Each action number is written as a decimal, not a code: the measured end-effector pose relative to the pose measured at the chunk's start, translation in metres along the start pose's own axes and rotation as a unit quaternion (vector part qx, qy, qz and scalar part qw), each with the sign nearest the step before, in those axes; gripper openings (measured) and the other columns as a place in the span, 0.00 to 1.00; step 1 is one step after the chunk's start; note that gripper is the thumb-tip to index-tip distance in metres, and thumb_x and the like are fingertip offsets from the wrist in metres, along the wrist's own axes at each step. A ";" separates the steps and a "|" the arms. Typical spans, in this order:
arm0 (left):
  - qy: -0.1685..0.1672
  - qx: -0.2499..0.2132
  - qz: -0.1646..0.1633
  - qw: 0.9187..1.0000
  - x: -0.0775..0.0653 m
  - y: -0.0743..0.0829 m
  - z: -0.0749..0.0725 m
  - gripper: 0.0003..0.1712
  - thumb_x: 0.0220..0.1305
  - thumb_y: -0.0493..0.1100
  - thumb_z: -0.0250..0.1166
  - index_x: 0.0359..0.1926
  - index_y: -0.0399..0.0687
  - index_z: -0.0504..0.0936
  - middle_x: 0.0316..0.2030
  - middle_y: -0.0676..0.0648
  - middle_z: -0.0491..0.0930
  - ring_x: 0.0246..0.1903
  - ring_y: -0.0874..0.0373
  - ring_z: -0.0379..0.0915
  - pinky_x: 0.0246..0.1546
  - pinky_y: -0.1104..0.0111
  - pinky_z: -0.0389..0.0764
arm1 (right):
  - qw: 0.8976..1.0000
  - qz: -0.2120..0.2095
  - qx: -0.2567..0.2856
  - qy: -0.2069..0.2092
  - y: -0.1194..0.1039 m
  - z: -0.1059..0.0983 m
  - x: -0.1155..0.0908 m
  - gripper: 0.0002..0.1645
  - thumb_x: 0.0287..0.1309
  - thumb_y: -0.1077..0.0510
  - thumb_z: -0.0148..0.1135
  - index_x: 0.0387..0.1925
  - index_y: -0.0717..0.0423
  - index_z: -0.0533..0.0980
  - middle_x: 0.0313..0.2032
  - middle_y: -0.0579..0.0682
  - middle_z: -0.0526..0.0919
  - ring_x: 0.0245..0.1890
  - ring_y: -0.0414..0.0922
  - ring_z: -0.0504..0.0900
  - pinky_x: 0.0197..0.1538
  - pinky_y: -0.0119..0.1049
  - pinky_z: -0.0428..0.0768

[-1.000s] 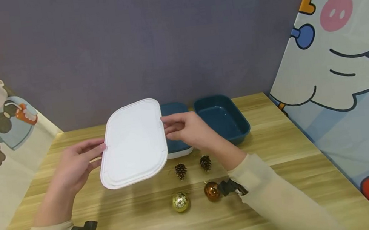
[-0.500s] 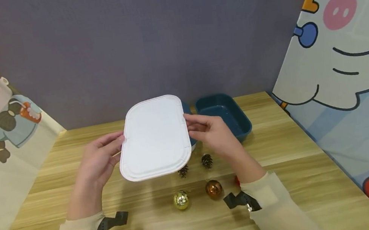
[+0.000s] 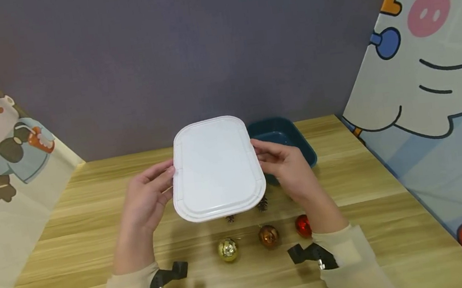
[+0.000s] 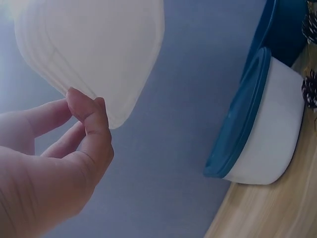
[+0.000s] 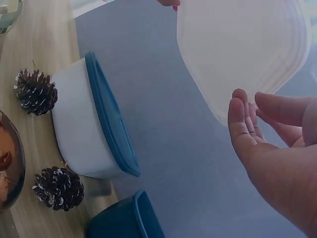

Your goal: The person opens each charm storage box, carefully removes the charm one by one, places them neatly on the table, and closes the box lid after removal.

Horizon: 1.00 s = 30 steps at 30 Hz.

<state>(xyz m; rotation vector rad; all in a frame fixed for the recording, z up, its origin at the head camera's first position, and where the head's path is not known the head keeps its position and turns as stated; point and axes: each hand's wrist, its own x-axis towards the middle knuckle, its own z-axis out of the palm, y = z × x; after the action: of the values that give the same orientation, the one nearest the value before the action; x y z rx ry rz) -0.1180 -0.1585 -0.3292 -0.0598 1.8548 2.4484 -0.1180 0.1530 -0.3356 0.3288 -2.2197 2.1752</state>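
Note:
A white rectangular lid with rounded corners (image 3: 218, 167) is held up above the table, tilted toward the head camera. My left hand (image 3: 147, 196) pinches its left edge between thumb and fingers. On the opposite edge my right hand (image 3: 289, 170) pinches it in the same way. Behind and below the lid, hidden from the head camera, stands a white box with a blue lid (image 4: 270, 126), seen in both wrist views. To its right is an uncovered dark blue container (image 3: 281, 136), partly covered by my right hand.
Two pine cones, one of them this pine cone (image 5: 58, 188), lie in front of the white box. Nearer me on the wooden table (image 3: 94, 216) are a gold bauble (image 3: 228, 249), a copper bauble (image 3: 269, 236) and a red bauble (image 3: 302, 226). A grey wall (image 3: 162, 66) rises behind.
Both hands have carried the white lid to the right, so that it now covers the blue-lidded box in the head view. The red bauble has come into sight beside my right wrist.

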 end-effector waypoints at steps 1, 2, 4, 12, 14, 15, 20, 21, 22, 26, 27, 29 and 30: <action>0.004 -0.002 -0.001 1.000 0.000 -0.001 0.001 0.10 0.76 0.36 0.65 0.44 0.55 0.90 0.42 0.55 0.86 0.41 0.64 0.85 0.45 0.71 0.88 | 1.000 0.001 0.001 -0.001 0.001 0.000 0.000 0.32 0.72 0.71 0.62 0.75 0.57 0.73 0.67 0.64 0.79 0.53 0.35 0.85 0.55 0.27 0.86; 0.008 -0.004 -0.002 1.000 0.000 -0.002 0.001 0.10 0.76 0.36 0.65 0.45 0.54 0.90 0.42 0.55 0.86 0.41 0.64 0.85 0.45 0.71 0.88 | 1.000 0.003 -0.001 -0.003 0.002 0.000 0.000 0.32 0.72 0.70 0.62 0.75 0.57 0.72 0.67 0.64 0.79 0.52 0.35 0.85 0.55 0.27 0.86; 0.016 0.002 -0.004 1.000 0.000 -0.005 0.001 0.08 0.76 0.36 0.65 0.49 0.50 0.89 0.43 0.55 0.86 0.42 0.64 0.85 0.46 0.71 0.88 | 1.000 0.008 -0.008 -0.010 0.004 0.000 0.001 0.33 0.72 0.70 0.61 0.75 0.57 0.72 0.68 0.64 0.78 0.52 0.35 0.85 0.55 0.26 0.85; 0.026 0.052 -0.014 0.998 0.000 -0.019 -0.005 0.26 0.78 0.39 0.63 0.70 0.31 0.74 0.46 0.55 0.84 0.45 0.63 0.84 0.50 0.71 0.88 | 0.998 0.041 -0.029 -0.032 0.015 0.001 0.001 0.34 0.72 0.70 0.61 0.77 0.57 0.70 0.71 0.64 0.75 0.62 0.48 0.84 0.55 0.25 0.83; 0.022 0.062 -0.010 0.998 0.000 -0.022 -0.006 0.26 0.79 0.39 0.63 0.71 0.30 0.73 0.46 0.55 0.84 0.46 0.63 0.84 0.51 0.71 0.88 | 0.998 0.041 -0.025 -0.031 0.016 0.000 0.001 0.35 0.72 0.70 0.62 0.77 0.57 0.70 0.70 0.63 0.75 0.62 0.48 0.85 0.55 0.25 0.84; 0.019 0.066 -0.006 0.998 0.000 -0.023 -0.006 0.26 0.79 0.39 0.62 0.71 0.30 0.73 0.46 0.55 0.85 0.46 0.64 0.84 0.52 0.71 0.88 | 0.998 0.039 -0.024 -0.030 0.016 0.000 0.001 0.35 0.71 0.70 0.62 0.77 0.57 0.70 0.69 0.64 0.75 0.62 0.47 0.85 0.54 0.25 0.84; 0.009 0.081 0.009 0.997 0.000 -0.025 -0.006 0.26 0.81 0.38 0.59 0.73 0.30 0.72 0.48 0.56 0.84 0.48 0.65 0.84 0.53 0.71 0.87 | 0.999 0.040 -0.026 -0.025 0.015 -0.003 0.002 0.36 0.70 0.70 0.64 0.77 0.54 0.71 0.69 0.61 0.76 0.58 0.41 0.86 0.54 0.26 0.85; 0.009 0.083 0.012 0.996 0.000 -0.024 -0.005 0.26 0.81 0.37 0.59 0.73 0.30 0.72 0.48 0.56 0.84 0.48 0.65 0.84 0.53 0.71 0.87 | 0.998 0.041 -0.029 -0.024 0.015 -0.003 0.002 0.36 0.70 0.70 0.64 0.77 0.53 0.71 0.70 0.60 0.76 0.58 0.41 0.86 0.54 0.26 0.85; 0.008 0.085 0.015 0.996 -0.001 -0.024 -0.005 0.26 0.81 0.37 0.58 0.74 0.31 0.71 0.47 0.55 0.83 0.48 0.64 0.83 0.53 0.71 0.87 | 0.998 0.043 -0.030 -0.023 0.014 -0.004 0.002 0.36 0.70 0.70 0.64 0.77 0.53 0.71 0.70 0.60 0.76 0.58 0.41 0.86 0.54 0.27 0.85; 0.012 0.087 0.017 0.996 -0.002 -0.022 -0.003 0.25 0.81 0.36 0.57 0.74 0.36 0.72 0.46 0.53 0.81 0.46 0.62 0.83 0.51 0.72 0.87 | 0.998 0.046 -0.029 -0.025 0.014 -0.004 0.002 0.37 0.70 0.70 0.63 0.77 0.53 0.70 0.71 0.60 0.76 0.58 0.40 0.85 0.54 0.27 0.85; 0.013 0.087 0.016 0.996 -0.002 -0.022 -0.002 0.25 0.81 0.36 0.57 0.75 0.37 0.71 0.46 0.53 0.81 0.46 0.62 0.82 0.51 0.72 0.87 | 0.998 0.048 -0.027 -0.025 0.014 -0.003 0.002 0.37 0.70 0.70 0.63 0.77 0.53 0.70 0.70 0.60 0.75 0.57 0.39 0.85 0.54 0.27 0.85; 0.015 0.085 0.015 0.996 -0.003 -0.022 -0.002 0.25 0.81 0.36 0.57 0.75 0.37 0.72 0.46 0.52 0.81 0.46 0.62 0.83 0.50 0.72 0.87 | 0.998 0.051 -0.023 -0.026 0.014 -0.003 0.002 0.37 0.70 0.70 0.63 0.77 0.54 0.70 0.70 0.61 0.75 0.56 0.38 0.85 0.54 0.27 0.85; 0.015 0.085 0.016 0.996 -0.003 -0.022 -0.001 0.25 0.81 0.36 0.57 0.75 0.36 0.71 0.45 0.53 0.81 0.46 0.62 0.83 0.50 0.72 0.87 | 0.998 0.051 -0.022 -0.027 0.015 -0.003 0.003 0.37 0.70 0.70 0.63 0.77 0.55 0.70 0.70 0.61 0.75 0.56 0.37 0.85 0.54 0.27 0.85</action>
<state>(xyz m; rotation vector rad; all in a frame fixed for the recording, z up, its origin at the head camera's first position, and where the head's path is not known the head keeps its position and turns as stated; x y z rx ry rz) -0.1135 -0.1540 -0.3501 -0.0581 2.0838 2.3117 -0.1231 0.1553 -0.3495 0.2814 -2.3594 2.1869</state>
